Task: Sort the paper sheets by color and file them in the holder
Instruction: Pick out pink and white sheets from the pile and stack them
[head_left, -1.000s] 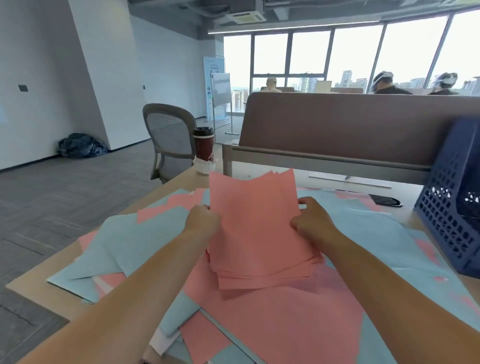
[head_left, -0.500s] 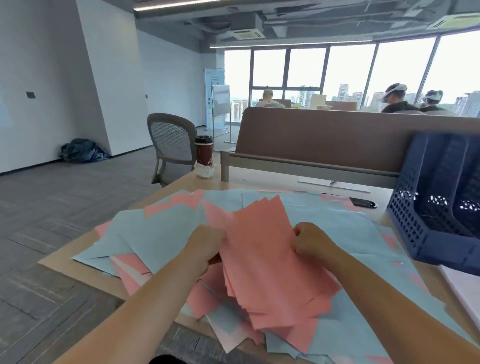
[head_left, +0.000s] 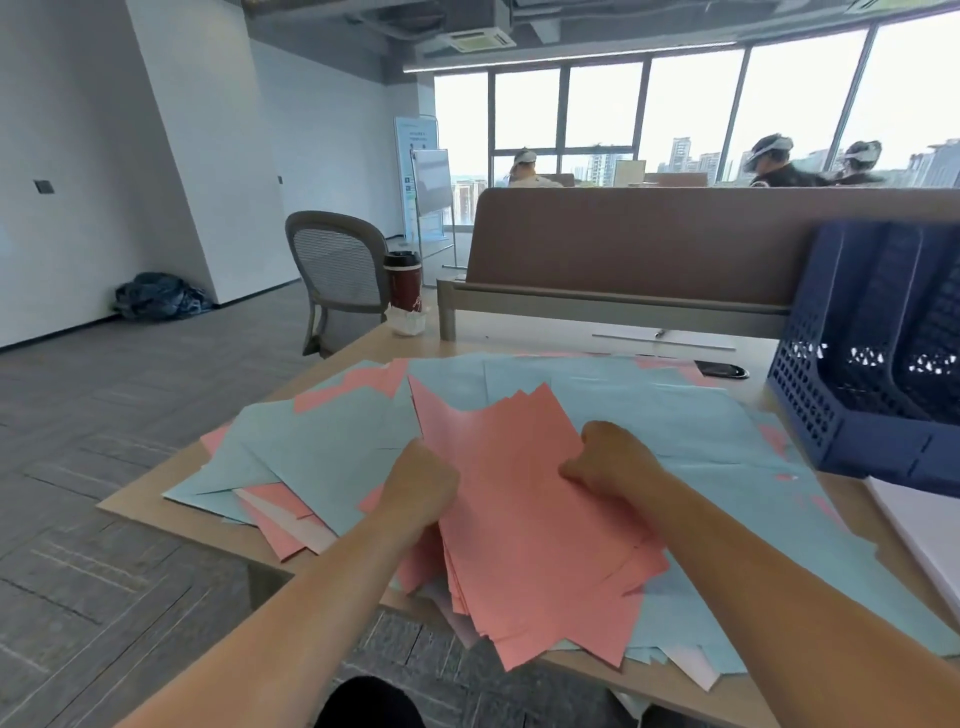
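Office desk (head_left: 545, 340) under blue sheets (head_left: 332, 447) | left hand (head_left: 421, 488), right hand (head_left: 613, 460) each grip pink stack (head_left: 519, 519)

fanned pink sheets (head_left: 524, 519) lie atop scattered blue sheets (head_left: 332, 447); navy holder (head_left: 878, 374) right.

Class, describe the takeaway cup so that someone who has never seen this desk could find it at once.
Start at the wooden desk and follow it to its far left corner, just left of the brown divider. There the takeaway cup stands in front of the grey mesh chair. It alone stands upright at that corner, dark red with a black lid.
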